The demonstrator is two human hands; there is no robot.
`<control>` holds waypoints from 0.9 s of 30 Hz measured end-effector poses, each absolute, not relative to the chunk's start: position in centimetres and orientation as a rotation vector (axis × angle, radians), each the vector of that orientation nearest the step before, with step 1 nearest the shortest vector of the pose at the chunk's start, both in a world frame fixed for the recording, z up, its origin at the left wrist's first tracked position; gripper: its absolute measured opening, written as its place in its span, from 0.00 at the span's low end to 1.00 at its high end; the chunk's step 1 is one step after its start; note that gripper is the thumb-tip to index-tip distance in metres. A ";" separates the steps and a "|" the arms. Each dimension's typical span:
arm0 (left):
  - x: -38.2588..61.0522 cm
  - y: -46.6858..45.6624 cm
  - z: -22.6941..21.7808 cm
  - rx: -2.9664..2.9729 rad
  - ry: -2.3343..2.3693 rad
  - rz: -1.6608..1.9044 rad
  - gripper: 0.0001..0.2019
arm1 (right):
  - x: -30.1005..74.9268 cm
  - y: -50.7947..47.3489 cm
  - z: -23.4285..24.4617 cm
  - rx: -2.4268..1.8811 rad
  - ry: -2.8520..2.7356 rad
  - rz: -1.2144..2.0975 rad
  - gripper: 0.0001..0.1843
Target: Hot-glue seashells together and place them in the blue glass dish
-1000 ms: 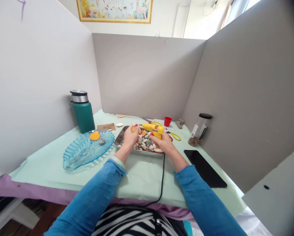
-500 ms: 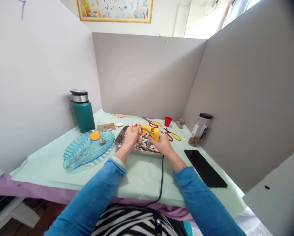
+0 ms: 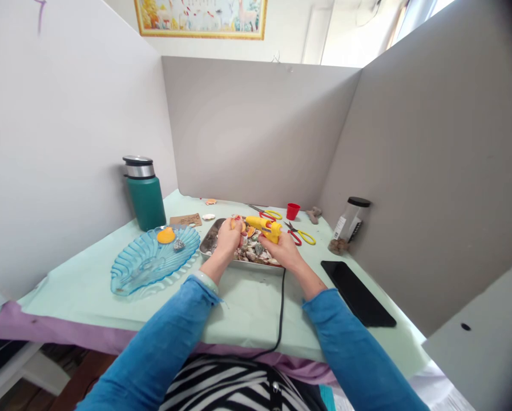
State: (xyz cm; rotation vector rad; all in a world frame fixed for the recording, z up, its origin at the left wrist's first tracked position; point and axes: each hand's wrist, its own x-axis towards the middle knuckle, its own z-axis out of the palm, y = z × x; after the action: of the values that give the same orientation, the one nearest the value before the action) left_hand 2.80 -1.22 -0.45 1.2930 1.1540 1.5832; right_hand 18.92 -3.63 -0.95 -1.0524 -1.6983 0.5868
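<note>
My right hand is closed around a yellow glue gun, whose nozzle points left toward my left hand. That hand pinches a small orange shell just at the nozzle. Both hands hover over a metal tray filled with several shells and stones. The gun's black cord runs down over the table's near edge.
A blue glass shell-shaped dish with an orange shell and a small grey one lies left of the tray. A green flask stands at the back left. Scissors, a red cup, a jar and a black phone lie to the right.
The glue gun has shifted slightly left and lower, closer to the shell in my left hand. The left hand has hardly moved.
</note>
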 end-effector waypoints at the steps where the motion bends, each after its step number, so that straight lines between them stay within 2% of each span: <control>1: 2.8 -1.3 -0.4 1.293 1.150 1.584 0.04 | 18.9 -3.6 -1.0 -1.049 -1.698 0.591 0.15; 9: 2.8 -1.4 -0.4 1.301 1.146 1.584 0.06 | 19.0 -3.4 -1.2 -1.081 -1.710 0.615 0.15; 21: 2.7 -1.0 -0.6 1.224 1.116 1.594 0.04 | 18.9 -3.6 -1.0 -1.017 -1.638 0.622 0.18; 27: 2.8 -1.4 -0.2 1.227 1.082 1.583 0.06 | 18.8 -3.7 -1.0 -1.053 -1.644 0.637 0.16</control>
State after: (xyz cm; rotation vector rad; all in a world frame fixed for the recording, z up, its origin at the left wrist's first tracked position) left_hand 2.79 -1.40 -0.17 1.2271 1.0820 1.5829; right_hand 18.83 -3.74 -0.98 -1.0534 -1.6438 0.6371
